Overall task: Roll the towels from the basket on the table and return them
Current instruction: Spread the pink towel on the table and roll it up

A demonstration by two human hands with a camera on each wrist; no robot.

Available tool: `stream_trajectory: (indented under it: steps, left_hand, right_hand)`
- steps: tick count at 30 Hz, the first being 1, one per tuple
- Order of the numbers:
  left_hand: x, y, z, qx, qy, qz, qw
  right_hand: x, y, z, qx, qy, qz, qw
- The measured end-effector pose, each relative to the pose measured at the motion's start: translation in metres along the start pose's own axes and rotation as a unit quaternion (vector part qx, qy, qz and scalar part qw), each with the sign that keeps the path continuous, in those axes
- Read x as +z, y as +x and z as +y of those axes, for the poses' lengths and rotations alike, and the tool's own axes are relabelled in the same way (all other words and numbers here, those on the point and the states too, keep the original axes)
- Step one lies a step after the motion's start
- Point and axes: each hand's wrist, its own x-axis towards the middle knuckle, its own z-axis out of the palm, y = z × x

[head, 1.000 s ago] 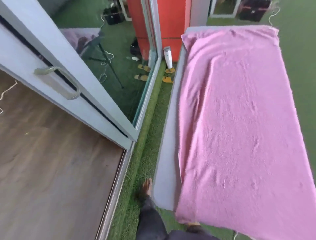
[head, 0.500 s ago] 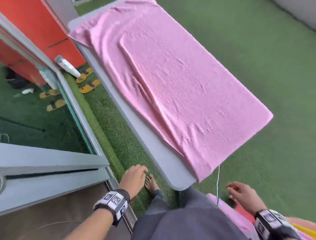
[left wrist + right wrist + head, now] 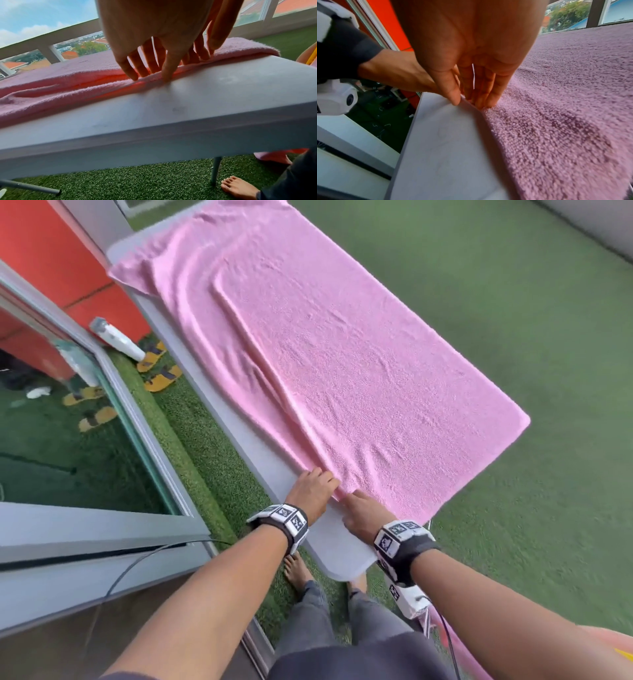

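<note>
A large pink towel (image 3: 342, 354) lies spread flat along the grey-white folding table (image 3: 339, 549), with folds running down its left side. Both hands meet at the towel's near left corner. My left hand (image 3: 313, 491) has straight, spread fingers, their tips pressing on the towel's (image 3: 68, 81) edge in the left wrist view (image 3: 149, 77). My right hand (image 3: 359, 510) pinches the towel's (image 3: 565, 108) hem between thumb and fingers (image 3: 467, 102), just above the bare table top (image 3: 445, 148). The towel's right side hangs past the table's edge.
Green turf (image 3: 513, 302) covers the floor. A sliding glass door (image 3: 102, 525) runs close along the table's left side, with yellow sandals (image 3: 162, 378) and a white bottle (image 3: 116, 338) beside it. My bare feet (image 3: 298, 570) stand at the table's near end. A pink-red object (image 3: 609, 648) shows bottom right.
Half a second ago both hands hung below the table's near end, holding nothing. They have since risen onto the towel's near left corner. The head view swung right from the door to the table.
</note>
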Motion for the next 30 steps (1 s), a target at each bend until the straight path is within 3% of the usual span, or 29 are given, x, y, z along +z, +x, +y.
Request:
stream_trajectory:
  steps: [7,14,26,30]
  left_hand:
    - [-0.004,-0.021,-0.006,0.016,-0.020,0.038,0.999]
    - [-0.012,-0.065,-0.011,-0.019,0.002,0.037,0.999]
    - [-0.001,-0.117,-0.018,-0.100,-0.020,0.038,0.994]
    - [-0.001,-0.118,-0.019,-0.104,-0.013,0.031,0.994]
  right_hand:
    - [0.002,0.005,0.001,0.000,-0.032,0.029,0.999]
    - [0.009,-0.012,-0.016,-0.031,-0.112,0.016,0.993]
    - [0.034,-0.047,-0.014,-0.113,-0.140,-0.083,0.980]
    - [0.038,-0.044,-0.012,-0.078,-0.134,-0.092,0.984]
